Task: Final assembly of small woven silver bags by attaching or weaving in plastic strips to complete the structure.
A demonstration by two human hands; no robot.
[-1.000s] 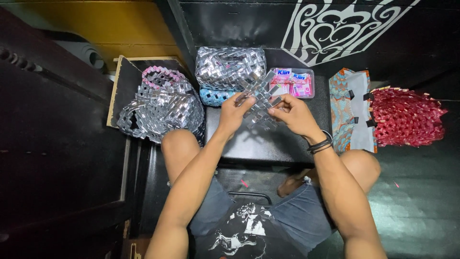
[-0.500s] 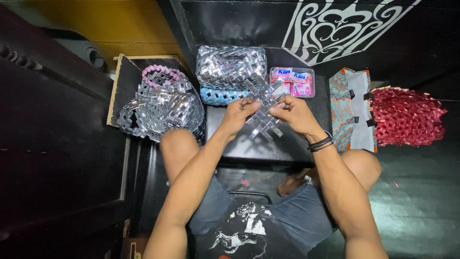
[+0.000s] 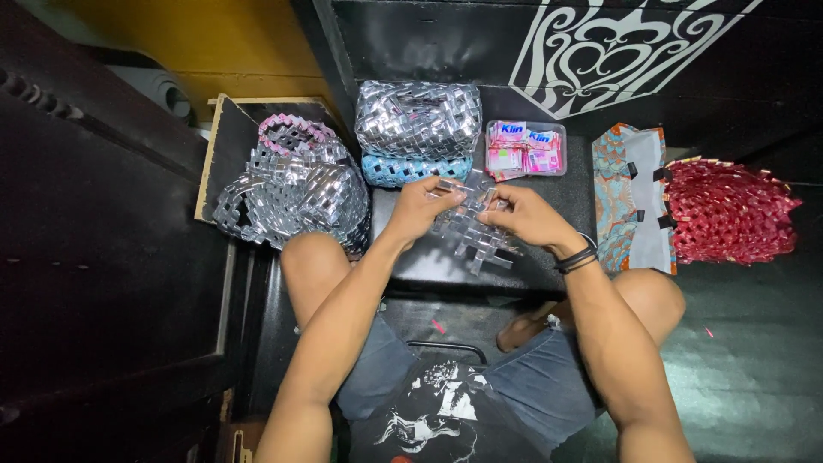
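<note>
A flat woven piece of shiny silver strips (image 3: 471, 236) lies on a low black table (image 3: 549, 266) between my knees. My left hand (image 3: 422, 206) pinches its upper left edge. My right hand (image 3: 525, 216), with dark bands on the wrist, grips its upper right edge. Loose strip ends stick out below the hands.
A silver woven bag (image 3: 417, 120) rests on a blue woven one (image 3: 403, 170) behind the hands. A clear tray of pink sachets (image 3: 525, 147) stands to their right. A silver bag with a pink handle (image 3: 291, 184) is at left; a patterned bag (image 3: 633, 193) and a red woven piece (image 3: 729, 210) at right.
Both hands have shifted slightly along the top edge of the silver woven piece, which has turned a little on the table.
</note>
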